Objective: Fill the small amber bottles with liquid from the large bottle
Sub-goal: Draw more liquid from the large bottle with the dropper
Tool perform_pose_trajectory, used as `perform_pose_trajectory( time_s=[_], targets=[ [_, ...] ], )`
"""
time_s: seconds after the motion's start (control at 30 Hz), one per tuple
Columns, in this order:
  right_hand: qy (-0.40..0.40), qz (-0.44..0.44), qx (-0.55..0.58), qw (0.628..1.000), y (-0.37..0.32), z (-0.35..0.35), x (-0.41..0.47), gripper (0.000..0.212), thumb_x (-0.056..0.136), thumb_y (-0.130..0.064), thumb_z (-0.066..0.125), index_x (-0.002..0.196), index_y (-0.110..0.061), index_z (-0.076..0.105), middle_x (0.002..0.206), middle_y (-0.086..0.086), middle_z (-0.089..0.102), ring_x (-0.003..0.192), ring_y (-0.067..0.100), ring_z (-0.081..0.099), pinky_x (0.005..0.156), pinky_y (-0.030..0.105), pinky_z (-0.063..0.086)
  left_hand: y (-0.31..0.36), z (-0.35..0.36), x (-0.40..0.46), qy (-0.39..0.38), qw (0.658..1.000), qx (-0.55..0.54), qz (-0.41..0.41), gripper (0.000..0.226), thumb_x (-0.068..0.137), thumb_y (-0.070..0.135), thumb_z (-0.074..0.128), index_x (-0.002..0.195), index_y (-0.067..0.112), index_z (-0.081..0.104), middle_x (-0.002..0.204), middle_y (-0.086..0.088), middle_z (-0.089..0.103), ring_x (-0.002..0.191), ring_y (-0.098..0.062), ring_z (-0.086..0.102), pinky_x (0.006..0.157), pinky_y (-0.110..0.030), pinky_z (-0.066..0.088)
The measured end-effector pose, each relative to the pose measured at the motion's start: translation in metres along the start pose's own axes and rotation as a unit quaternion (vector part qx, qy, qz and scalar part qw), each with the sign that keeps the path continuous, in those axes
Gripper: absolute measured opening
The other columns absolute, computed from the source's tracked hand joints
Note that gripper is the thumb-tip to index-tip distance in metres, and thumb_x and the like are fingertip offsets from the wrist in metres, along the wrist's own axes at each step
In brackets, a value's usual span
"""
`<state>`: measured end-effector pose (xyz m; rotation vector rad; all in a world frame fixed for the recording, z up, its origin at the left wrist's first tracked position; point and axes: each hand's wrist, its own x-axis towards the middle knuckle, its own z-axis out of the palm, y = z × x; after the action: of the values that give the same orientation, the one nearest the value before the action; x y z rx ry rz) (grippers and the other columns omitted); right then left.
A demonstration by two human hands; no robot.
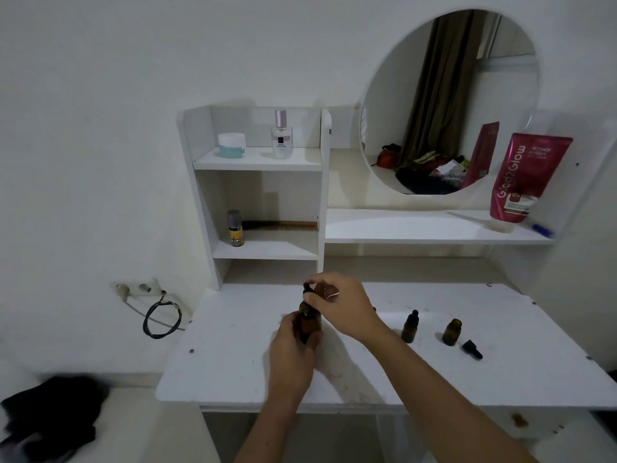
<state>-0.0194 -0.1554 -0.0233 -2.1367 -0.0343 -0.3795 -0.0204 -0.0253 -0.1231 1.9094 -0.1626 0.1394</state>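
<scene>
Fingers of both hands cover much of the large amber bottle (310,320), so its base and most of its cap are hard to make out; the left hand (293,352) is curled round the lower body, and the right hand (337,304) pinches the black dropper cap (307,289) at the top; whether the cap is seated or loose cannot be told. The bottle stands roughly upright over the white worktop (233,362), near its middle, long axis vertical with the neck pointing up and slightly away.

To the right, well apart from the hands, a small amber bottle with dropper cap (410,327) stands upright; further right an open small amber bottle (452,331) stands upright, mouth up; just beside it a loose black dropper (472,349) lies on its side, its long axis running diagonally, tip toward the right front edge.

On the white shelf unit (258,162) stand a perfume bottle (282,135), a white-lidded jar (231,145) and a small yellow-labelled bottle (235,228); a comb (283,225) lies behind it, partly in shadow. A red tube (524,177) leans by the round mirror (447,101); dark cloth (50,416) at lower left is blurred and cut by the edge.
</scene>
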Motion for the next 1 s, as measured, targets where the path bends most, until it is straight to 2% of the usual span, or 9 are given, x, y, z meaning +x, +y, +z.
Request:
perform_pose_trajectory(
  time_s=[0.1, 0.2, 0.33, 0.6, 0.77, 0.9, 1.0],
  targets=[
    [-0.004, 0.006, 0.012, 1.000, -0.001, 0.000, 0.003, 0.017, 0.087, -0.022, 0.079, 0.104, -0.020, 0.078, 0.102, -0.008, 0.073, 0.086, 0.006, 0.070, 0.077, 0.014, 0.053, -0.002, 0.000, 0.001, 0.003, 1.000, 0.005, -0.001, 0.039, 0.092, 0.025, 0.073, 0.127, 0.026, 0.057, 0.116, 0.015, 0.069, 0.106, -0.005, 0.066, 0.098, -0.026, 0.054],
    [-0.004, 0.009, 0.001, 1.000, -0.004, -0.001, 0.004, 0.014, 0.090, -0.027, 0.077, 0.102, -0.020, 0.078, 0.101, -0.011, 0.074, 0.089, 0.003, 0.069, 0.077, 0.009, 0.052, -0.002, 0.001, 0.001, -0.001, 1.000, 0.012, 0.001, 0.040, 0.093, 0.027, 0.072, 0.129, 0.026, 0.056, 0.119, 0.015, 0.068, 0.108, -0.006, 0.065, 0.100, -0.024, 0.052],
    [0.016, 0.016, -0.010, 1.000, -0.004, 0.000, 0.006, 0.003, 0.091, -0.022, 0.076, 0.090, -0.020, 0.077, 0.090, -0.012, 0.075, 0.085, -0.002, 0.067, 0.073, 0.003, 0.047, -0.003, 0.002, 0.001, -0.001, 1.000, 0.010, -0.006, 0.041, 0.093, 0.028, 0.072, 0.131, 0.027, 0.055, 0.121, 0.015, 0.067, 0.109, -0.008, 0.065, 0.102, -0.027, 0.053],
    [0.056, -0.026, -0.024, 0.998, -0.001, 0.011, 0.005, 0.012, 0.089, -0.013, 0.076, 0.078, -0.012, 0.072, 0.080, -0.004, 0.071, 0.078, 0.007, 0.066, 0.073, 0.012, 0.052, -0.003, 0.003, 0.002, -0.004, 1.000, 0.020, -0.019, 0.041, 0.093, 0.031, 0.072, 0.130, 0.031, 0.053, 0.118, 0.020, 0.063, 0.107, -0.003, 0.061, 0.098, -0.019, 0.046],
    [0.052, -0.016, -0.008, 0.998, -0.001, 0.009, 0.004, 0.010, 0.092, -0.016, 0.074, 0.083, -0.011, 0.073, 0.082, -0.004, 0.072, 0.080, 0.005, 0.065, 0.072, 0.010, 0.051, -0.001, 0.002, 0.001, -0.006, 0.999, 0.025, -0.021, 0.041, 0.093, 0.032, 0.071, 0.130, 0.030, 0.053, 0.117, 0.020, 0.062, 0.105, -0.004, 0.061, 0.094, -0.015, 0.045],
    [0.026, 0.000, -0.009, 1.000, -0.005, 0.005, 0.001, 0.009, 0.095, -0.023, 0.071, 0.096, -0.016, 0.077, 0.091, -0.010, 0.074, 0.084, -0.002, 0.066, 0.075, 0.005, 0.049, -0.002, 0.002, 0.001, 0.002, 0.999, 0.040, -0.020, 0.042, 0.093, 0.033, 0.071, 0.131, 0.030, 0.053, 0.119, 0.019, 0.063, 0.107, -0.005, 0.061, 0.100, -0.024, 0.048],
    [0.036, -0.007, 0.017, 0.999, -0.013, 0.000, -0.001, 0.008, 0.096, -0.022, 0.069, 0.098, -0.018, 0.076, 0.095, -0.010, 0.075, 0.089, 0.000, 0.067, 0.078, 0.007, 0.049, 0.000, 0.001, 0.000, -0.002, 0.999, 0.034, -0.016, 0.042, 0.094, 0.031, 0.071, 0.132, 0.030, 0.053, 0.120, 0.016, 0.065, 0.109, -0.009, 0.062, 0.101, -0.028, 0.051]
  ],
)
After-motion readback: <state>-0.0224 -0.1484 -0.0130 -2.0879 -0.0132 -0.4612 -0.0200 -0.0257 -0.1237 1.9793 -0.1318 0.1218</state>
